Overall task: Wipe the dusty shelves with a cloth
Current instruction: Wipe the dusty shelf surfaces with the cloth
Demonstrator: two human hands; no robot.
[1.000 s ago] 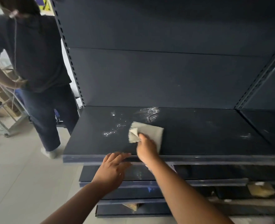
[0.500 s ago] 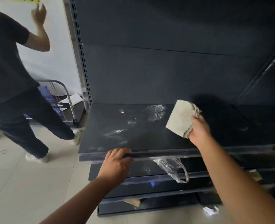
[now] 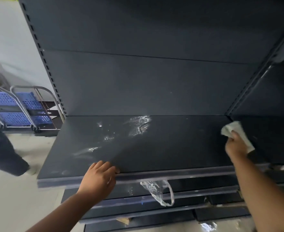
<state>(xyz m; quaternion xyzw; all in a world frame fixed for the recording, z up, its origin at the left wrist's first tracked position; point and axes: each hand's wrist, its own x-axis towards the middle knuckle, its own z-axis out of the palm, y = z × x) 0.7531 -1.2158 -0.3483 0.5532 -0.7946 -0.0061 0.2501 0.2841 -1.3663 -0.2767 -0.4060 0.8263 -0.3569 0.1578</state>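
A person stands facing a dark metal shelf (image 3: 154,148), seen from a head camera looking down at both bare hands. The right hand (image 3: 236,146) is at the shelf's right end, near the back corner, fingers curled tight around a bunched pale cloth (image 3: 234,133); the cloth lies on or just above the shelf surface, and blur makes it hard to say which. The left hand (image 3: 99,178) rests on the shelf's front edge, left of centre, fingers spread and draped over the lip, holding nothing.

Judging by the surface, the wiping is only partly done. Pale smears (image 3: 139,124) show towards the back of the shelf near the middle, and more streaks run to the left and forward of them; whether these are dust or wet trails cannot be told. The right half of the shelf looks darker and cleaner. Below the shelf's front edge, lower shelves (image 3: 137,213) step down towards the floor, with a scrap of clear plastic (image 3: 158,190) hanging between them; they appear untouched, so most of the job seems left.

Left of the shelf, a blue trolley (image 3: 20,108) stands on the floor, and a second person (image 3: 2,148) in dark clothes is partly in view
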